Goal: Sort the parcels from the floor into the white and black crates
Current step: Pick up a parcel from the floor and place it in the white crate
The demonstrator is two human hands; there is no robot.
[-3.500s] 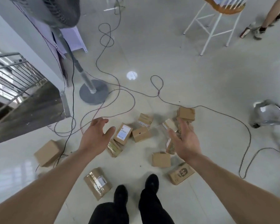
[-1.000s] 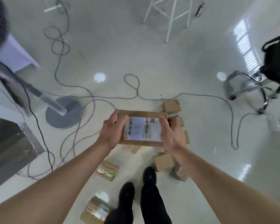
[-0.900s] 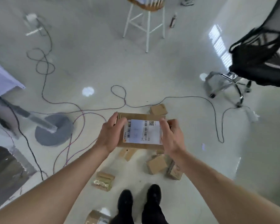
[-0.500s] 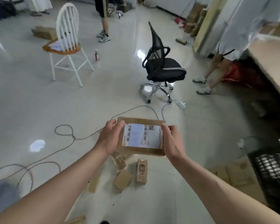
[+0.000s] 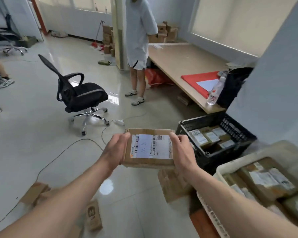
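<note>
I hold a flat cardboard parcel (image 5: 149,161) with a white barcode label level in front of me. My left hand (image 5: 114,152) grips its left edge and my right hand (image 5: 181,152) grips its right edge. The black crate (image 5: 206,121) stands on the floor to the right of the parcel, with several labelled parcels inside. The white crate (image 5: 230,166) is at the lower right, nearer to me, also holding several parcels. More brown parcels (image 5: 93,215) lie on the floor below my arms.
A black office chair (image 5: 79,95) stands left of centre with a cable (image 5: 58,155) running across the floor. A person (image 5: 138,48) stands ahead beside a long wooden table (image 5: 184,66). Stacked cartons (image 5: 165,31) sit at the back wall.
I picked the labelled parcel up from the floor pile with both hands. My view has swung right, and the two crates have come into sight beside the parcel.
</note>
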